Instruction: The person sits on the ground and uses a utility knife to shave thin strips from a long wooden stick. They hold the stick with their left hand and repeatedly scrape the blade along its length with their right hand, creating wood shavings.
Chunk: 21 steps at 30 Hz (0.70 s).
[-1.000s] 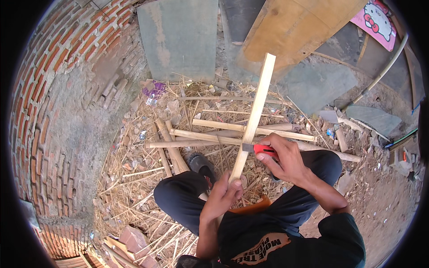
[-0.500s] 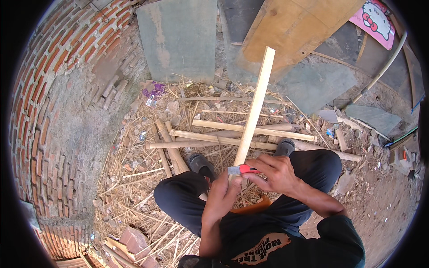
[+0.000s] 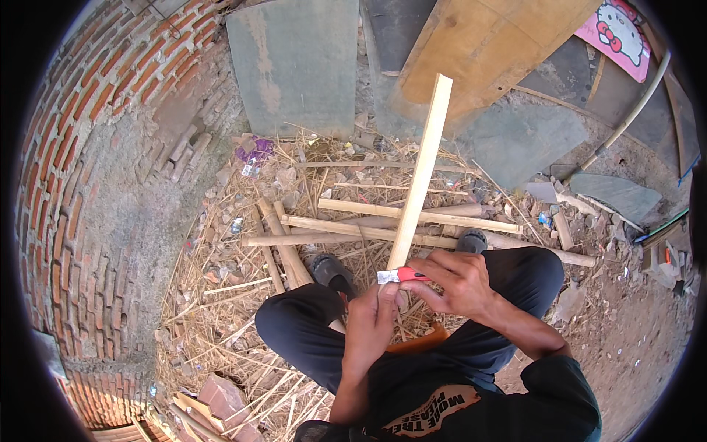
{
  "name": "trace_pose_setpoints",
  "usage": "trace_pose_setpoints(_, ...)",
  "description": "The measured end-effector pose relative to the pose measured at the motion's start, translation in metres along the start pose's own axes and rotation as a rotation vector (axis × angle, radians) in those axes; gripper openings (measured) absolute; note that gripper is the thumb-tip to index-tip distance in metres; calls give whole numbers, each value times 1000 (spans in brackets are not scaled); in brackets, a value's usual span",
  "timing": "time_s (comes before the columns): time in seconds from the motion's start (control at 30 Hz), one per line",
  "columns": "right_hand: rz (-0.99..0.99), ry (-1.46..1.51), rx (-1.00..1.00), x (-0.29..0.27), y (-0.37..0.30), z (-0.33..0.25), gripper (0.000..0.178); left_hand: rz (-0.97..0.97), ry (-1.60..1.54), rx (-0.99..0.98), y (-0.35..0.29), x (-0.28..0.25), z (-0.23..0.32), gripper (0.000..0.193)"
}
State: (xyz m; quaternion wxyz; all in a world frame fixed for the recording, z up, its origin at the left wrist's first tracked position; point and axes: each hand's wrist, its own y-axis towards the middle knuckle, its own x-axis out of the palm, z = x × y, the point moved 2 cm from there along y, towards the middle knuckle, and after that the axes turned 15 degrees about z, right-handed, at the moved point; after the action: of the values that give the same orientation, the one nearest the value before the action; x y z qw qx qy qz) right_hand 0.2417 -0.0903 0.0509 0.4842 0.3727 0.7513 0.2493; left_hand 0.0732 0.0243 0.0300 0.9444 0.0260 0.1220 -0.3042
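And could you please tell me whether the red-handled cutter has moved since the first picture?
Yes, toward the person: the red-handled cutter, earlier level with the pale strips on the ground, is now below them in view, beside the left hand.

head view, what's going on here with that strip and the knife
A person holds a pale strip near its lower end with the left hand, its far end pointing up and away. The right hand grips a red knife, its blade across the strip just by the left thumb; whether it is cutting in can't be told. Beyond, several sticks lie crossed on the ground among straw, between and past the person's shoes.
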Motion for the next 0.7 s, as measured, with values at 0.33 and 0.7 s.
trace_pose_setpoints(0.33, 42, 2, -10, -2, 7, -1, 31, 31, 31, 39, -3, -1, 8, 48)
trace_pose_setpoints(0.7, 51, -22, 40, -7, 21, 7, 29, 50, 95, 21, -15, -10, 10, 49)
